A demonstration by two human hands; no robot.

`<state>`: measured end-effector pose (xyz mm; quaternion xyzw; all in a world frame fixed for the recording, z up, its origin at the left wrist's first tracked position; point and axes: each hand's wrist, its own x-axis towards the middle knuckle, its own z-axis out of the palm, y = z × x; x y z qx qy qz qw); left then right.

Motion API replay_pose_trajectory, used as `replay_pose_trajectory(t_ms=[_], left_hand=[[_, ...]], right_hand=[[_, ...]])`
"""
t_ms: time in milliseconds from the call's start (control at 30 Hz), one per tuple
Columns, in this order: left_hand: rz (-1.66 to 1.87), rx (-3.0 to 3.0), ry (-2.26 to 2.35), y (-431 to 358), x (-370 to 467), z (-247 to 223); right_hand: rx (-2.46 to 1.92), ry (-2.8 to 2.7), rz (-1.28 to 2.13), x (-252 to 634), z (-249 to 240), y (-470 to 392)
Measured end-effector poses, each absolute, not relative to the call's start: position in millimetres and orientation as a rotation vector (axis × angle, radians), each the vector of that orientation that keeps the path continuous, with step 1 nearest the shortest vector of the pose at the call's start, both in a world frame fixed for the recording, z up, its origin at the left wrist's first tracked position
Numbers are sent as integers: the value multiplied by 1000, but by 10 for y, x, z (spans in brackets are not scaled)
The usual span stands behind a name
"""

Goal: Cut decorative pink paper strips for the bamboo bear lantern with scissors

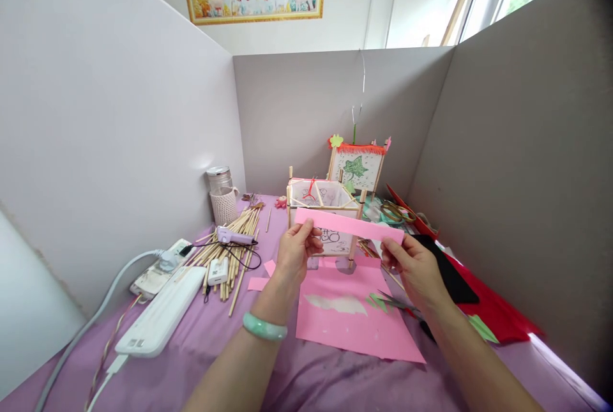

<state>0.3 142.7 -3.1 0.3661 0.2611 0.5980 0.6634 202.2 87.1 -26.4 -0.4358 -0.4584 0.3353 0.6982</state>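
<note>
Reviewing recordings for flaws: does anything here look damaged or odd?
Yes: the pink paper sheet on the purple cloth has a ragged whitish patch breaking its even colour; whether residue or damage, I cannot tell.

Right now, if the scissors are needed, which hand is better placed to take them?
Probably the right hand: the scissors lie near its wrist, while the left hand is farther away. Both hold the pink strip, however.

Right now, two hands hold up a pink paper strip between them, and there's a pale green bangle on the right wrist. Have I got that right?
Not quite: the head view shows the pale green bangle on the left wrist. The left hand and right hand do hold up the pink paper strip between them.
</note>
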Motion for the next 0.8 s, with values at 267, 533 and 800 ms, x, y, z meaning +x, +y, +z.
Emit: replay_pose_trajectory(t_ms=[267, 533, 800], left_hand=[[1364, 772, 565, 1487, -13, -38], [1419, 780, 514, 1551, 5, -89], [1454, 832, 531, 1568, 79, -130]], right_hand=[[-924, -1015, 687, 1942, -217, 993], [-851, -929, 695, 1899, -255, 1202], [-852, -873, 605, 1770, -281, 1209]])
